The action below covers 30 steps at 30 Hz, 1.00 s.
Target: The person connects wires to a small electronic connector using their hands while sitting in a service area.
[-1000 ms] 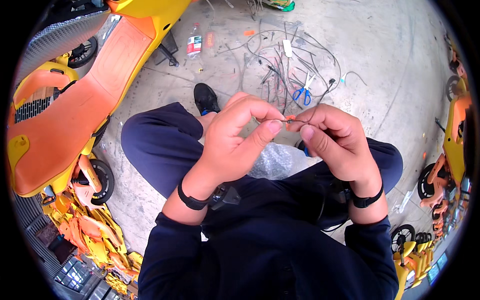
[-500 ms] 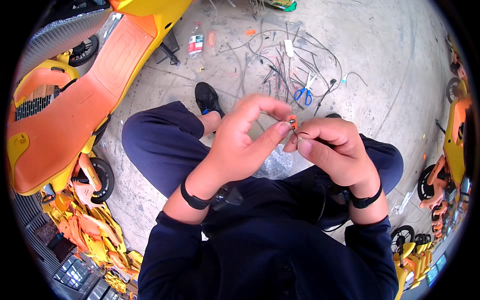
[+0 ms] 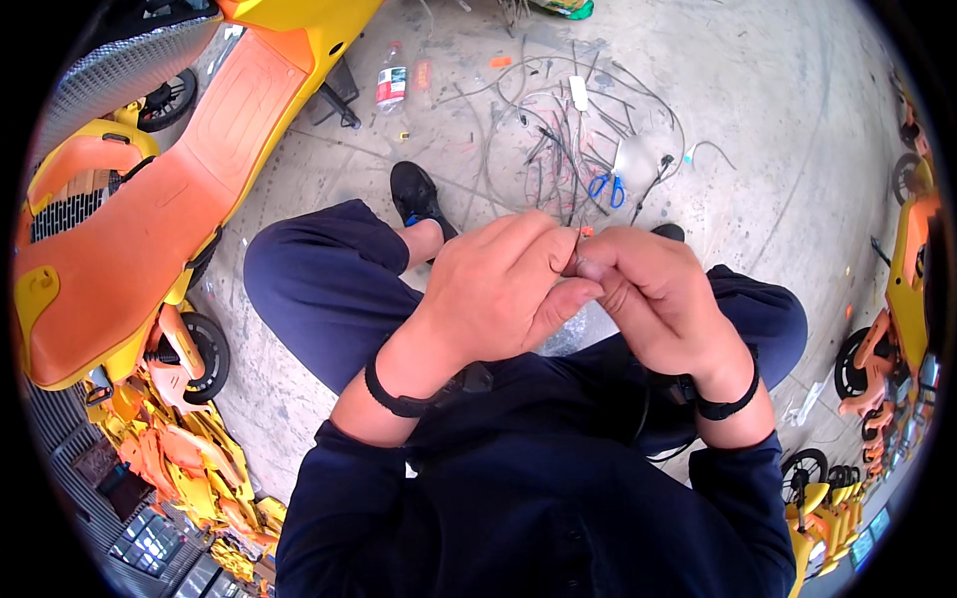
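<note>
My left hand (image 3: 488,289) and my right hand (image 3: 653,294) meet fingertip to fingertip above my lap. Both are closed in a pinch. A thin dark wire (image 3: 579,227) shows at the fingers of my left hand. Just past my right index finger a bit of a small orange part (image 3: 586,231) peeks out; the fingertips cover the rest of it. How wire and part join is hidden. Under the hands, clear plastic wrap (image 3: 570,334) lies between my legs.
Loose cables (image 3: 558,149) lie scattered on the concrete ahead, with blue-handled scissors (image 3: 607,189) among them. A plastic bottle (image 3: 392,78) is beyond my shoe (image 3: 414,191). On the left stands a yellow-and-orange scooter body (image 3: 150,229); more scooters (image 3: 902,269) line the right.
My hands have come closer together. My left fingers have curled inward over the pinch, and the small orange part, in plain sight before, is now mostly covered.
</note>
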### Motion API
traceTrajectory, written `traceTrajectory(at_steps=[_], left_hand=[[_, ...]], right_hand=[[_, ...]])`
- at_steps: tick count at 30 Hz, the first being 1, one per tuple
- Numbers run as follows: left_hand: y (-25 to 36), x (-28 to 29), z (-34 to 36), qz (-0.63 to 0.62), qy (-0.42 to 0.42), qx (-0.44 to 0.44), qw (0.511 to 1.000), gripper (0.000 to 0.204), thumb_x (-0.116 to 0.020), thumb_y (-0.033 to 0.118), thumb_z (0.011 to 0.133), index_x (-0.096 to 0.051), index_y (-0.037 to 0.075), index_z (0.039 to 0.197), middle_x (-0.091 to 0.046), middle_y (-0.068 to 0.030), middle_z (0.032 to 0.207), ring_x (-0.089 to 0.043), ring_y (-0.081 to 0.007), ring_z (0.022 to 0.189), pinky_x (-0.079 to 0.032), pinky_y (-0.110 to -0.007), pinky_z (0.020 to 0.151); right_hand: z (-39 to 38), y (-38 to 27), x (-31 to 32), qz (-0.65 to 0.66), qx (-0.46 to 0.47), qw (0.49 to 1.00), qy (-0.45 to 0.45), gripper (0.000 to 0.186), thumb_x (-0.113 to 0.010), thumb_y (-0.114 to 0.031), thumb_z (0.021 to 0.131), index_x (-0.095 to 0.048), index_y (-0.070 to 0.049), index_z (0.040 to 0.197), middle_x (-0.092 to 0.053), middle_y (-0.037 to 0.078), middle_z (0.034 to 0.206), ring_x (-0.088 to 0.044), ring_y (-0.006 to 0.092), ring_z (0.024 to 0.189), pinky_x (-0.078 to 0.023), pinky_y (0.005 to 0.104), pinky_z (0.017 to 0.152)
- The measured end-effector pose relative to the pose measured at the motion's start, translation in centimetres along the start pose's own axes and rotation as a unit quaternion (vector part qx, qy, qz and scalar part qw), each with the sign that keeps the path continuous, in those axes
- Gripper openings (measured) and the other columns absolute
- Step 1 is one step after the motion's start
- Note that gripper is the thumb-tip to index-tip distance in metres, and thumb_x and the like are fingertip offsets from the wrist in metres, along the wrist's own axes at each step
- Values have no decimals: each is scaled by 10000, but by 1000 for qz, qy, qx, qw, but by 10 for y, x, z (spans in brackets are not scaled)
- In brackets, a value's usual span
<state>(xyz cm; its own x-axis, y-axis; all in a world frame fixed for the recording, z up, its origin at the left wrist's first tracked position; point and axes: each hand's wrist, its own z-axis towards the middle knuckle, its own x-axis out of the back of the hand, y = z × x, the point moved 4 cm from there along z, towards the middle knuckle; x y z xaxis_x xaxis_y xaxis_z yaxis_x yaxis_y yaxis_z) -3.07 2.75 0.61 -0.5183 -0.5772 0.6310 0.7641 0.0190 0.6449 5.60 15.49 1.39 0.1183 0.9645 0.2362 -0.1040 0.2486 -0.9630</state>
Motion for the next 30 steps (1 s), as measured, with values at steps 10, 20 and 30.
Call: traceTrajectory(at_steps=[10, 20, 30], left_hand=[[6, 7, -2, 77, -36, -32, 996, 173, -697, 188, 778, -570, 72, 766, -481, -60, 671, -527, -241, 562, -417, -348, 494], [10, 12, -4, -108, -4, -15, 994, 132, -610, 107, 856, -577, 14, 767, -511, -96, 650, -507, -271, 514, -395, -356, 461], [13, 5, -7, -324, 30, 103, 940, 264, -465, 96, 973, -558, 22, 737, -562, -66, 620, -540, -179, 483, -413, -283, 462]], right_hand=[[-4, -1, -4, 13, -19, 999, -35, 78, -569, 46, 862, -603, 4, 919, -581, 147, 749, -570, 312, 605, -434, 344, 537], [-5, -4, -4, 207, -96, 969, -96, 94, -538, -2, 941, -626, 10, 910, -637, 41, 816, -557, 90, 705, -441, 238, 634], [-7, -6, -5, 336, -98, 932, -93, 145, -533, -54, 972, -641, 40, 947, -667, 76, 874, -604, 119, 811, -476, 246, 734]])
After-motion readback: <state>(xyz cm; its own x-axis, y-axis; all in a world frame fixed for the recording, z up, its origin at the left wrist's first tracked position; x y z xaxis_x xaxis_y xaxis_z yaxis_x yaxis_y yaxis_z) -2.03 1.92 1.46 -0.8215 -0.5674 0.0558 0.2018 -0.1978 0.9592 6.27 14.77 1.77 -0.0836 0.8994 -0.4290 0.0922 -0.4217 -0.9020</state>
